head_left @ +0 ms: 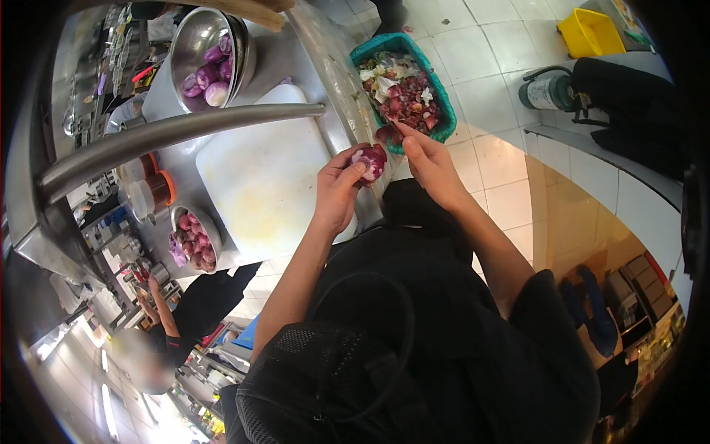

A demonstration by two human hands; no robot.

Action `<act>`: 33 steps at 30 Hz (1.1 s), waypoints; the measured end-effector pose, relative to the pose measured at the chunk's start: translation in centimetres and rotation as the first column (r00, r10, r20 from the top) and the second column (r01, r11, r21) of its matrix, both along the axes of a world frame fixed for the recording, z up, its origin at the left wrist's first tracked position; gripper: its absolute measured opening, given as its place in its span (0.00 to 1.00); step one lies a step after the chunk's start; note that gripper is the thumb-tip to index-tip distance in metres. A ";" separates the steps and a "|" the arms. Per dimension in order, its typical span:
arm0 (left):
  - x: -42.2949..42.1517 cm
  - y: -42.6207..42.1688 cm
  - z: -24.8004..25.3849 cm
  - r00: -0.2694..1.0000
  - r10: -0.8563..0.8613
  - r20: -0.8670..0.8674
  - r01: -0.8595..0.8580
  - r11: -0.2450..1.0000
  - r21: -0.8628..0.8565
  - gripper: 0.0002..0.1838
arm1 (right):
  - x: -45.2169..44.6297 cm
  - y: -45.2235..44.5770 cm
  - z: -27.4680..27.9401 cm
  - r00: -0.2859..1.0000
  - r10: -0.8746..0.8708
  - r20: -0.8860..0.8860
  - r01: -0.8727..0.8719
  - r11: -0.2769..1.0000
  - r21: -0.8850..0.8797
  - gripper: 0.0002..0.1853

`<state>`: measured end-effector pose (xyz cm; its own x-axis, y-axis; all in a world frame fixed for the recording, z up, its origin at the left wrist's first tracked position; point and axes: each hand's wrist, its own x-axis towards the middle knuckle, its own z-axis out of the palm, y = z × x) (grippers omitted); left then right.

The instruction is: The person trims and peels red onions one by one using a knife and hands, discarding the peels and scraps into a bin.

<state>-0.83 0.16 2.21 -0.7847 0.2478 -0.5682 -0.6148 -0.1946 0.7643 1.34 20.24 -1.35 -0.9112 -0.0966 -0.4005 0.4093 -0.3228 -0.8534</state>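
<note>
My left hand (339,191) is closed around a red onion (369,164), its dark skin partly off and pale purple flesh showing. Just to the right, my right hand (431,166) is closed, its thumb and forefinger toward the bin. A piece of dark onion skin (387,135) shows at its fingertips; whether the hand also holds a small blade I cannot tell. Beneath and beyond it stands a teal bin (447,111) filled with red onion skins and pale scraps. Left of my hands, a white cutting board (262,174) lies on the steel table.
A steel bowl (186,52) holds peeled purple onions; a smaller bowl (215,235) holds unpeeled ones. A metal bar (185,137) crosses above the board. Orange-rimmed containers (159,189) stand at left. Another person (200,307) works at lower left. A fire extinguisher (547,92) and yellow bin (589,35) are at right.
</note>
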 end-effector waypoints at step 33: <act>-0.2 -0.7 0.0 0.951 0.026 0.309 -0.121 0.949 0.291 0.25 | 0.0 -0.2 0.1 1.000 0.012 -0.027 -0.020 0.952 -0.305 0.35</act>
<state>-1.02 -0.57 2.22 -0.6134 0.3934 -0.6848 -0.7795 -0.4410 0.4449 1.36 20.08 -1.22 -0.9176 -0.2256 -0.3274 0.3970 -0.5626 -0.7252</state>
